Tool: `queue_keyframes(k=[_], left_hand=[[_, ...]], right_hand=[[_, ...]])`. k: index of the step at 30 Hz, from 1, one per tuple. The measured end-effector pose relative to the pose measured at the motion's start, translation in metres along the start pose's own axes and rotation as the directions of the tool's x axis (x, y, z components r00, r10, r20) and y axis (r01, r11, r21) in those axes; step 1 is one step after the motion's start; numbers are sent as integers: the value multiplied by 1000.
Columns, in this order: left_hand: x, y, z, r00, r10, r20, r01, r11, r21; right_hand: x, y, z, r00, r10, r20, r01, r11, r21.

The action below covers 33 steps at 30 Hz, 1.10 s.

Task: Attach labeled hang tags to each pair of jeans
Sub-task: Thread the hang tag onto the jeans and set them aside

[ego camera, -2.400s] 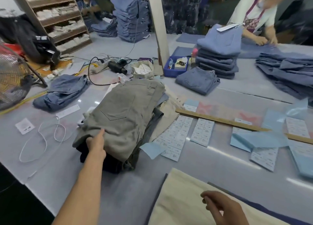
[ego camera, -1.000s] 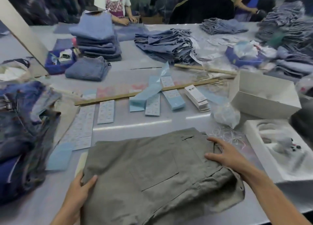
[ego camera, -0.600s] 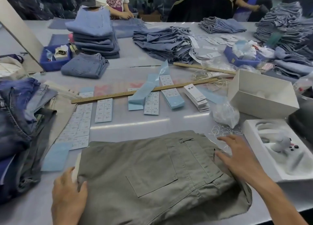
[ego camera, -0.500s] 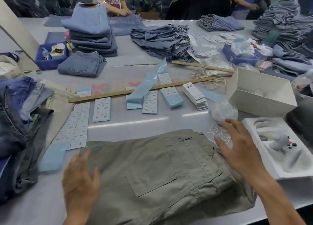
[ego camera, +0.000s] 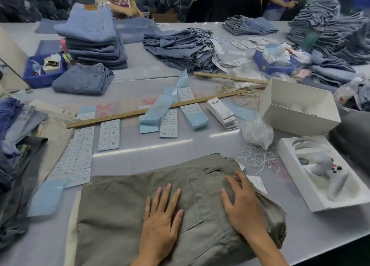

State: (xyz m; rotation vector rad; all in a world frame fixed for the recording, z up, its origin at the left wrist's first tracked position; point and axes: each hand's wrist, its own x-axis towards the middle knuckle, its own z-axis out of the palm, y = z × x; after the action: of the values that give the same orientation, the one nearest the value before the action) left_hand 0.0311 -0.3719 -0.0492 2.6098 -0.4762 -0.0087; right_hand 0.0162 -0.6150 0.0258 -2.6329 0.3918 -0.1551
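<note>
A folded pair of olive-grey jeans (ego camera: pixel 120 211) lies on the table in front of me, back pocket up. My left hand (ego camera: pixel 162 223) lies flat on the pocket with fingers straight and spread. My right hand (ego camera: pixel 242 207) presses flat on the waistband end at the right. A white tag (ego camera: pixel 257 183) peeks out from under the jeans beside my right hand. A stack of white hang tags (ego camera: pixel 222 114) sits further back, and loose white strings (ego camera: pixel 258 157) lie to the right of the jeans. Sheets of small printed labels (ego camera: pixel 109 134) lie behind the jeans.
A pile of dark jeans (ego camera: pixel 14 145) is at my left. A wooden ruler (ego camera: pixel 154 110) crosses the middle. Two open white boxes (ego camera: pixel 300 107) (ego camera: pixel 330 201) stand at right. Stacks of blue jeans (ego camera: pixel 180 47) and blue bins (ego camera: pixel 43 76) fill the back, where other people work.
The olive-grey jeans came off the left pile and now lie before me. My left hand moved from their left edge onto the pocket; my right hand came down onto the waistband end.
</note>
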Motion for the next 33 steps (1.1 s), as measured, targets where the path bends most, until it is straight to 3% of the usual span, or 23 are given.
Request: queue_keyframes(k=[2,4,7,9,12,14,18,21,24,26,29,31,33], left_hand=[[1,6,-2,1000,-3,10,3,1000,-24],[2,12,-4,998,-54,26,55,997,-49],[20,30,-17,978,-184,97,194,975,-112],[42,50,-33,980,-190,55,197,952,-236],[83,82,-54,991,-109,81,132,914,-385],[106,98,-63,982,-23,187,106,887,-448],[117,100,-64,939,123,323,-1,936,-353],[105,93,-60,976,36,215,64,896,-439],[98,91,-64,991,-77,110,119,883,-453],[96,93,-68,990,-110,86,137,895,-425],[96,97,-74,984,-156,87,179,876,-449],[96,98,-78,977,-183,110,213,857,-470],[95,98,-81,963,-230,144,271,820,-504]], right_hand=[[0,1,2,982,71,-174,-74,997,-12],[0,0,1,972,107,-210,-121,991,-56],[3,-7,-8,991,131,-13,-132,989,-63],[4,-11,-21,987,140,74,-144,988,49],[-11,-26,-37,994,-1,112,-26,971,239],[-29,-35,-41,985,-124,118,95,970,222],[-50,-40,-45,972,-236,25,229,961,152],[-53,-31,-53,983,-170,-64,180,961,208],[-54,-22,-65,994,-7,-109,40,953,302],[-51,-16,-73,998,57,15,-59,952,302],[-45,-19,-77,964,3,266,-71,966,248],[-40,-31,-71,944,-28,329,-19,990,139],[-35,-43,-62,952,-24,305,23,1000,6]])
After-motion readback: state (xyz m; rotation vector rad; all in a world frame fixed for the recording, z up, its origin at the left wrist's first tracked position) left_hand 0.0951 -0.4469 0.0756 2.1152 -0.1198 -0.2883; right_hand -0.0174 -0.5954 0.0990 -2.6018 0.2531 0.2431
